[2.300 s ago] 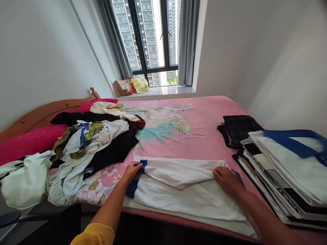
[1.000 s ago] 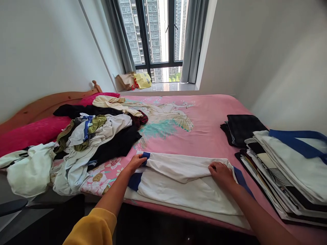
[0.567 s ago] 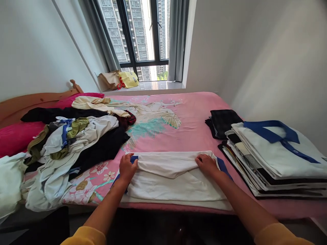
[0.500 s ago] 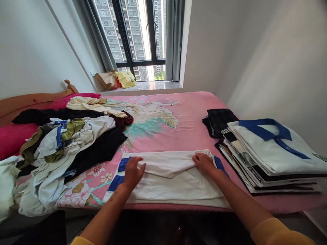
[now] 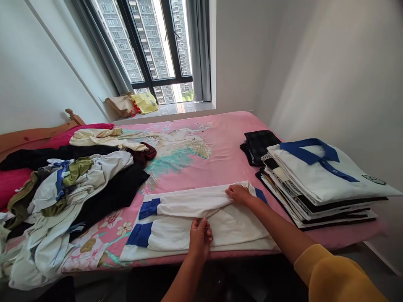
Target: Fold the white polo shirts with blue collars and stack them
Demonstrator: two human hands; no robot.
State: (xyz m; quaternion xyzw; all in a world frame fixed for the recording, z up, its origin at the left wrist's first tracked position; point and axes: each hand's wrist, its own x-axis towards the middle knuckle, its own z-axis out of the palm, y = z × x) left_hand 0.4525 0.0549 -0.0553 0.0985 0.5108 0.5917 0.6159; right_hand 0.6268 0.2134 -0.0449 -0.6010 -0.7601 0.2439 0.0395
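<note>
A white shirt with blue sleeve cuffs (image 5: pixel 176 222) lies part-folded along the near edge of the pink bed (image 5: pixel 220 159). My left hand (image 5: pixel 200 237) rests on the middle of the shirt near its front edge, fingers curled on the cloth. At the shirt's far right corner my right hand (image 5: pixel 238 194) presses down on the folded sleeve, fingers closed on the fabric. Both arms wear yellow sleeves.
A loose heap of unfolded clothes (image 5: pixel 66 188) covers the bed's left side. A stack of folded garments (image 5: pixel 317 180) topped by a white polo with a blue collar sits at right, with a folded black piece (image 5: pixel 258 144) behind. Bags (image 5: pixel 132 104) stand on the window sill.
My left hand let go of the blue cuff and slid right to the shirt's middle. The right hand stayed on the far right corner. The view swung right.
</note>
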